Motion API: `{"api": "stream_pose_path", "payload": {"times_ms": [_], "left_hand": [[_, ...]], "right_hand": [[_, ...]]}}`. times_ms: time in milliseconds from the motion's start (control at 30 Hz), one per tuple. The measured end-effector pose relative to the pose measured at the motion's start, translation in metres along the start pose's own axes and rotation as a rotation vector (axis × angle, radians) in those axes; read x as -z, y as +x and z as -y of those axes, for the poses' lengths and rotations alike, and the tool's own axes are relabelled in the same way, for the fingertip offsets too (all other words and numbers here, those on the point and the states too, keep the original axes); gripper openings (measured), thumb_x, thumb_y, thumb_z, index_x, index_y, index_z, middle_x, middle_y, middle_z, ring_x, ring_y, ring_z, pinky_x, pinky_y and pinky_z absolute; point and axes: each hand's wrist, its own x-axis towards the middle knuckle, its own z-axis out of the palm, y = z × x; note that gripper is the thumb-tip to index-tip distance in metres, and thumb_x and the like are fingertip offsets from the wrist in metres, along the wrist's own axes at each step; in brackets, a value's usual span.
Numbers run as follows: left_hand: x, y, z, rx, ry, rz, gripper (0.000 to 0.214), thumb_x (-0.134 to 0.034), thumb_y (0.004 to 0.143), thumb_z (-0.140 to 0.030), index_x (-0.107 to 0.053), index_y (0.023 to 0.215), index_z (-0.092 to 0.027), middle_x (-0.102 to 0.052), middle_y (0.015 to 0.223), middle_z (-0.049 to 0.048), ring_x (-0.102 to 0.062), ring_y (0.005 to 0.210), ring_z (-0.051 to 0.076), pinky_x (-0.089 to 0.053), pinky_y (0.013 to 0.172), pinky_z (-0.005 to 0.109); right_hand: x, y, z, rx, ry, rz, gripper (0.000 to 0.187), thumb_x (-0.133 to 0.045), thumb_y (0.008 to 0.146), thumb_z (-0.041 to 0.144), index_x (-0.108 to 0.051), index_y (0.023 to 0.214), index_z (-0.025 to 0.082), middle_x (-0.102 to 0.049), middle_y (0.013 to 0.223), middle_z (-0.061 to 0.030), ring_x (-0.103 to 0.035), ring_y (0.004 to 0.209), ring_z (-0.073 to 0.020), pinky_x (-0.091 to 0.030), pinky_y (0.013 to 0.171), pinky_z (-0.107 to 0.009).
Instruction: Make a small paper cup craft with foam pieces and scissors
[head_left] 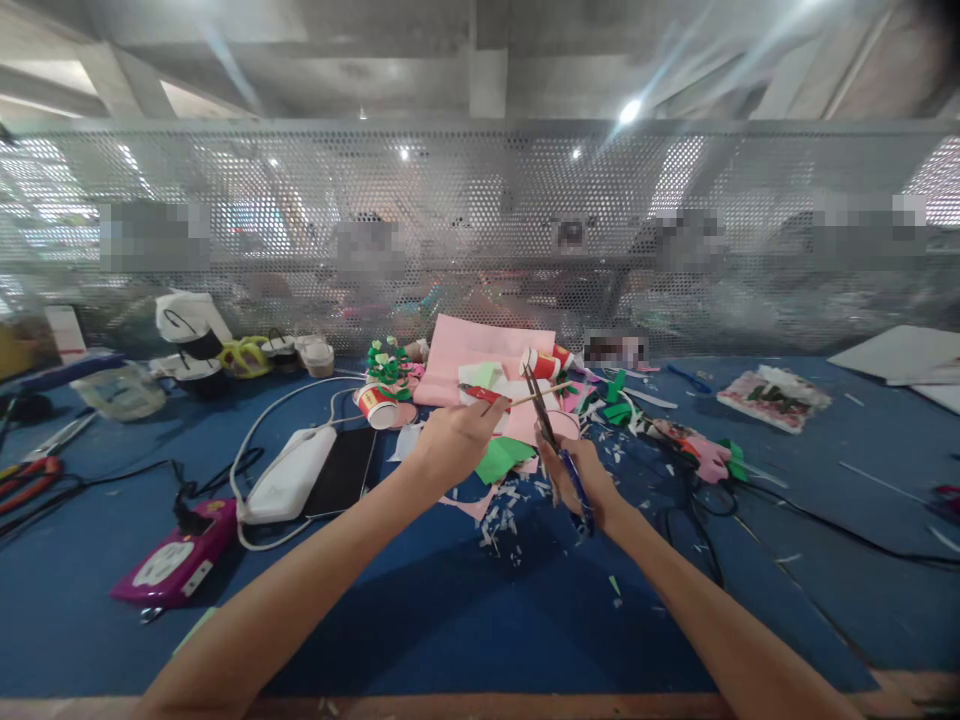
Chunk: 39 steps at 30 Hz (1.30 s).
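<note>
My left hand is closed in a pinch on a thin wooden stick that points right. A small red piece shows at the same fingers; whether it is fixed to the stick I cannot tell. My right hand is wrapped round blue-handled scissors, blades pointing up and crossing near the stick's far part. Beneath and behind the hands lie a pink paper sheet and green paper. Red-and-yellow paper cups lie on their sides nearby. White paper snippets are scattered below the hands.
On the left are a magenta power adapter, a white power bank, a black phone and cables. A clear plastic container stands farther back. At right lies a plastic-wrapped packet. A perforated metal panel bounds the blue table.
</note>
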Motion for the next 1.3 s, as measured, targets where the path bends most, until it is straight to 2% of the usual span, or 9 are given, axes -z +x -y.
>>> {"api": "stream_pose_path", "payload": {"times_ms": [200,400,500,600,667,867,1000,1300], "left_hand": [[-0.004,0.001,0.007,-0.053,-0.064,0.002,0.051,-0.042,0.078,-0.003,-0.052,0.126,-0.016,-0.069,0.083,0.0073,-0.064,0.069,0.017,-0.048,0.056,0.025],[-0.004,0.003,0.007,-0.111,-0.094,0.011,0.044,-0.042,0.080,-0.004,-0.058,0.119,-0.015,-0.069,0.080,0.0070,-0.065,0.072,0.017,-0.048,0.058,0.023],[-0.003,0.003,0.005,-0.091,-0.073,0.005,0.046,-0.042,0.078,-0.003,-0.056,0.120,-0.015,-0.069,0.080,0.0067,-0.065,0.070,0.016,-0.046,0.056,0.022],[-0.003,0.002,0.004,-0.059,-0.038,-0.031,0.051,-0.042,0.076,-0.002,-0.052,0.125,-0.015,-0.068,0.083,0.0073,-0.064,0.069,0.015,-0.045,0.053,0.021],[-0.003,0.002,0.005,-0.053,-0.039,-0.037,0.051,-0.043,0.077,-0.001,-0.051,0.125,-0.015,-0.068,0.085,0.0074,-0.064,0.070,0.015,-0.046,0.054,0.020],[-0.005,0.003,0.011,-0.093,-0.071,0.026,0.048,-0.040,0.082,-0.003,-0.051,0.127,-0.016,-0.069,0.088,0.0086,-0.065,0.075,0.017,-0.049,0.059,0.025],[-0.005,0.003,0.010,-0.150,-0.120,0.042,0.045,-0.042,0.081,-0.003,-0.054,0.122,-0.016,-0.070,0.090,0.0066,-0.065,0.080,0.017,-0.050,0.064,0.024],[-0.004,0.002,0.002,-0.100,-0.046,-0.003,0.047,-0.042,0.079,-0.002,-0.052,0.123,-0.015,-0.068,0.098,0.0092,-0.066,0.073,0.017,-0.049,0.055,0.024]], "right_hand": [[-0.003,-0.001,-0.003,-0.071,0.050,0.121,0.036,-0.041,0.090,0.046,-0.056,0.070,0.019,-0.051,0.039,0.0006,-0.056,0.038,-0.0182,-0.046,0.046,-0.027],[-0.003,-0.001,-0.011,-0.015,0.017,0.101,0.036,-0.044,0.089,0.044,-0.052,0.063,0.021,-0.058,0.046,-0.0017,-0.062,0.049,-0.0195,-0.050,0.059,-0.030],[-0.004,-0.001,-0.012,-0.028,0.011,0.100,0.035,-0.042,0.090,0.043,-0.058,0.069,0.020,-0.055,0.042,-0.0010,-0.060,0.047,-0.0203,-0.049,0.055,-0.031],[-0.005,-0.001,-0.012,-0.059,0.027,0.091,0.039,-0.040,0.090,0.046,-0.063,0.078,0.017,-0.052,0.041,-0.0006,-0.057,0.041,-0.0203,-0.045,0.045,-0.029],[-0.005,-0.001,-0.012,-0.068,0.019,0.083,0.040,-0.041,0.089,0.048,-0.063,0.078,0.017,-0.052,0.042,-0.0008,-0.056,0.039,-0.0203,-0.043,0.041,-0.029],[-0.003,0.001,-0.015,-0.076,0.071,0.172,0.034,-0.045,0.088,0.047,-0.052,0.068,0.021,-0.054,0.043,0.0005,-0.058,0.041,-0.0182,-0.047,0.048,-0.028],[-0.002,0.001,-0.015,0.006,-0.005,0.101,0.030,-0.046,0.088,0.043,-0.047,0.065,0.022,-0.059,0.051,-0.0026,-0.061,0.053,-0.0198,-0.048,0.055,-0.030],[-0.004,-0.002,-0.012,-0.048,0.115,0.107,0.030,-0.045,0.088,0.040,-0.045,0.065,0.022,-0.053,0.044,0.0005,-0.055,0.042,-0.0165,-0.042,0.042,-0.026]]}}
